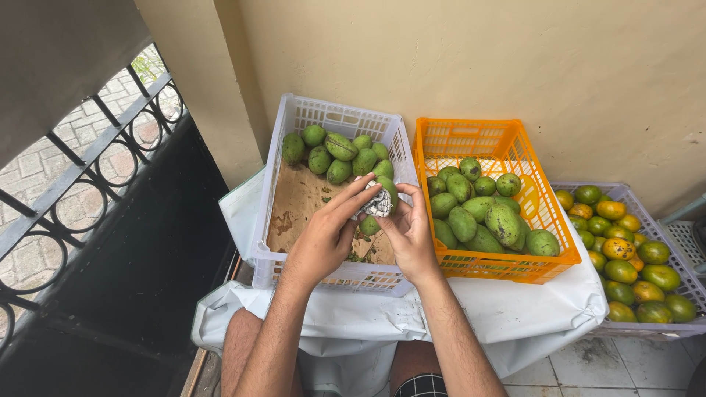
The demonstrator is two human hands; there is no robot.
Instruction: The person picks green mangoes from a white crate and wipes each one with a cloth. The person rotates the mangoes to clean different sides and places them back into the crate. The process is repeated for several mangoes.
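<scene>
Over the white crate point(294, 117), the right hand point(409, 235) clasped 1 green mango point(387, 192) while the left hand point(323, 237) pinched a checked cloth point(378, 204) against it; slow turning would probably wipe it best.

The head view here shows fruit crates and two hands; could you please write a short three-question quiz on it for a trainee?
1. True or false: the orange crate stands between the white crate and the lilac crate.
2. What do the left hand and right hand hold together?
A. a knife
B. a green mango and a checked cloth
C. an orange
3. Fill in: the white crate's floor is lined with brown ____.

Key
1. True
2. B
3. Cardboard
</scene>
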